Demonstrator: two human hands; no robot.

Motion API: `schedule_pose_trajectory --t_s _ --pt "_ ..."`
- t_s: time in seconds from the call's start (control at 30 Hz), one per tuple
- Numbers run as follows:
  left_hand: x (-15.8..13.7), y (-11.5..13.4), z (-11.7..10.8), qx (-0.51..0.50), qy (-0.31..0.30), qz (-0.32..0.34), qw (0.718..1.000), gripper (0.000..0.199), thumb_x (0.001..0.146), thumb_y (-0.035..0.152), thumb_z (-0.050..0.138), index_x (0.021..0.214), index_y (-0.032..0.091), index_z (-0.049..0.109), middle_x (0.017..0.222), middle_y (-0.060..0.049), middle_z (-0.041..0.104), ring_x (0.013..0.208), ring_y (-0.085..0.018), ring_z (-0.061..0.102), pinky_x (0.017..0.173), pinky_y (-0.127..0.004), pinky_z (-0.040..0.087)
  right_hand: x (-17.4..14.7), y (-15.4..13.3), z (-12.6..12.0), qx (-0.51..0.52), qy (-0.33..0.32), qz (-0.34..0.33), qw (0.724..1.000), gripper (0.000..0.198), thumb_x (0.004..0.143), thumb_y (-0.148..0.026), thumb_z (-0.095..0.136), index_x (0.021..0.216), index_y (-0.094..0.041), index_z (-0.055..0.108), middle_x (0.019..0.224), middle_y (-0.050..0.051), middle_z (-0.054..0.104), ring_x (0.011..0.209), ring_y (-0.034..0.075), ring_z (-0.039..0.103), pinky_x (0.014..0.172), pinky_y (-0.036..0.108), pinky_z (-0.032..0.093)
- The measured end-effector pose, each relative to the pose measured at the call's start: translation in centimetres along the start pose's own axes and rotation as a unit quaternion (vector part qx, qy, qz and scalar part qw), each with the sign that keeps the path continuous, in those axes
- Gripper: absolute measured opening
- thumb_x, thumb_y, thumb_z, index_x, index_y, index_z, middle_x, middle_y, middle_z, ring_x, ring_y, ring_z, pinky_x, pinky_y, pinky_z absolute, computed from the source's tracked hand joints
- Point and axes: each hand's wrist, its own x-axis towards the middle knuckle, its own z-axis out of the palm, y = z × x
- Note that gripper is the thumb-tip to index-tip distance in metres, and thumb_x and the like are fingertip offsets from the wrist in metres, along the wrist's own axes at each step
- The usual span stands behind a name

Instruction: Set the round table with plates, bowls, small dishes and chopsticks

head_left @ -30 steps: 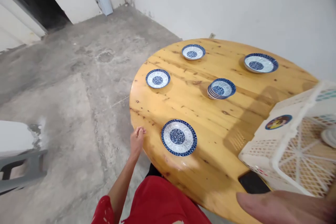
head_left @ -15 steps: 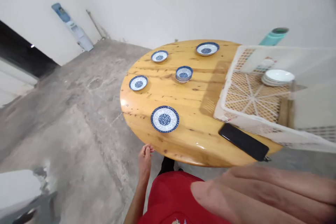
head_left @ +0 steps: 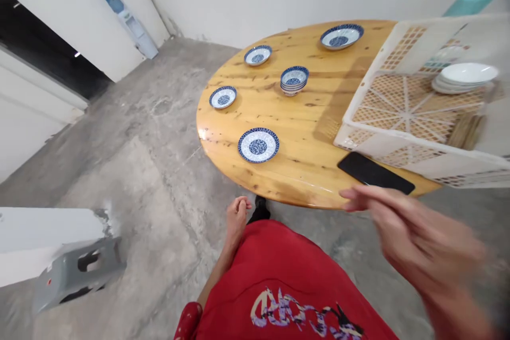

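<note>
My left hand (head_left: pixel 237 216) hangs beside my red shirt, below the near edge of the round wooden table (head_left: pixel 311 170), fingers curled and holding nothing. My right hand (head_left: pixel 414 239) is blurred in front of the camera, fingers spread, empty, just short of a black phone (head_left: pixel 374 172) at the table's near edge. A blue-and-white plate (head_left: pixel 258 145) lies nearest me. Further back are a small plate (head_left: pixel 223 97), another small plate (head_left: pixel 257 55), a stack of small bowls (head_left: pixel 294 79) and a larger plate (head_left: pixel 341 36).
A white plastic crate (head_left: pixel 402 143) on the table's right holds stacked white dishes (head_left: pixel 464 77). A grey stool (head_left: pixel 75 273) and a white block (head_left: pixel 35 236) are on the concrete floor at left. A water dispenser (head_left: pixel 127 18) leans at the far wall.
The view has pulled back from the table. My right hand has moved away from the lens and now shows with spread fingers near the phone. My left hand has dropped lower beside my shirt.
</note>
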Motion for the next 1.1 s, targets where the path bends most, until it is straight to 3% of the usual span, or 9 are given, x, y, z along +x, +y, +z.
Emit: schedule_pose_trajectory --t_s 0.07,0.13,0.2,0.3,0.57,0.67,0.83,0.97,1.1 --pt "-0.7 -0.3 -0.6 0.006 0.013 -0.013 1.000 0.033 0.088 0.042 0.052 0.098 0.017 0.071 0.094 -0.010 0.077 0.082 -0.018 0.073 0.071 -0.028 0.054 -1.9 3.9 2.9 0.090 0.030 0.171 0.981 0.029 0.088 -0.049 0.060 0.093 -0.024 0.075 0.086 0.005 0.078 0.064 0.017 0.072 0.065 0.029 0.061" --pt "-1.4 -0.7 -1.2 0.012 0.018 -0.020 1.000 0.033 0.089 0.041 0.052 0.100 0.017 0.071 0.095 -0.011 0.077 0.083 -0.019 0.073 0.072 -0.029 0.054 -5.4 7.6 5.6 0.160 0.045 0.322 0.932 0.039 0.076 -0.056 0.066 0.089 -0.020 0.072 0.081 0.008 0.076 0.060 0.019 0.070 0.059 0.031 0.060" --pt "-2.1 -1.1 -1.5 0.017 0.011 -0.027 0.999 0.032 0.089 0.041 0.052 0.100 0.016 0.071 0.094 -0.010 0.077 0.083 -0.019 0.073 0.072 -0.029 0.055 -9.1 10.1 7.4 0.193 0.040 0.412 0.890 0.044 0.068 -0.057 0.069 0.088 -0.018 0.072 0.083 0.010 0.077 0.060 0.020 0.070 0.058 0.031 0.059" --pt "-2.7 -1.4 -1.6 0.026 -0.017 -0.042 0.999 0.030 0.090 0.039 0.053 0.100 0.017 0.070 0.092 -0.010 0.077 0.082 -0.019 0.073 0.071 -0.028 0.055 -12.4 11.1 8.3 0.205 0.013 0.467 0.860 0.046 0.064 -0.056 0.069 0.088 -0.017 0.072 0.084 0.011 0.077 0.061 0.019 0.069 0.059 0.031 0.058" --pt "0.1 0.3 1.1 0.053 -0.103 0.046 0.992 0.028 0.092 0.036 0.049 0.098 0.018 0.070 0.093 -0.008 0.077 0.083 -0.018 0.073 0.081 -0.031 0.056 -9.2 8.7 8.8 0.205 -0.017 0.406 0.890 0.045 0.067 -0.058 0.066 0.089 -0.018 0.072 0.083 0.009 0.076 0.061 0.018 0.068 0.060 0.030 0.056" --pt "1.4 1.1 0.8 0.059 -0.134 0.084 0.986 0.030 0.092 0.039 0.051 0.101 0.019 0.071 0.095 -0.007 0.077 0.084 -0.018 0.073 0.084 -0.031 0.056 -9.0 8.3 10.4 0.203 -0.016 0.410 0.889 0.045 0.066 -0.058 0.065 0.088 -0.018 0.070 0.082 0.010 0.075 0.061 0.018 0.068 0.059 0.030 0.055" --pt "3.7 0.6 -5.1 0.064 -0.106 0.068 0.990 0.033 0.090 0.046 0.055 0.100 0.019 0.072 0.092 -0.008 0.078 0.085 -0.021 0.073 0.084 -0.033 0.056 -8.7 6.3 15.6 0.216 -0.059 0.411 0.884 0.041 0.067 -0.054 0.062 0.085 -0.019 0.069 0.077 0.008 0.073 0.059 0.019 0.067 0.056 0.029 0.053" --pt "6.0 -1.3 -11.4 0.050 -0.015 -0.004 0.999 0.045 0.084 0.059 0.058 0.098 0.018 0.071 0.091 -0.010 0.077 0.084 -0.022 0.074 0.076 -0.033 0.057 -7.2 3.6 20.8 0.198 -0.132 0.349 0.907 0.034 0.072 -0.050 0.055 0.083 -0.020 0.068 0.078 0.007 0.074 0.057 0.017 0.066 0.057 0.029 0.052" --pt "7.9 -3.7 -16.2 0.032 0.011 -0.037 0.999 0.052 0.078 0.066 0.062 0.094 0.018 0.071 0.089 -0.011 0.078 0.079 -0.022 0.074 0.069 -0.031 0.056 -6.1 1.4 25.0 0.161 -0.174 0.303 0.923 0.035 0.077 -0.049 0.052 0.087 -0.020 0.069 0.084 0.007 0.075 0.062 0.018 0.069 0.061 0.030 0.052"
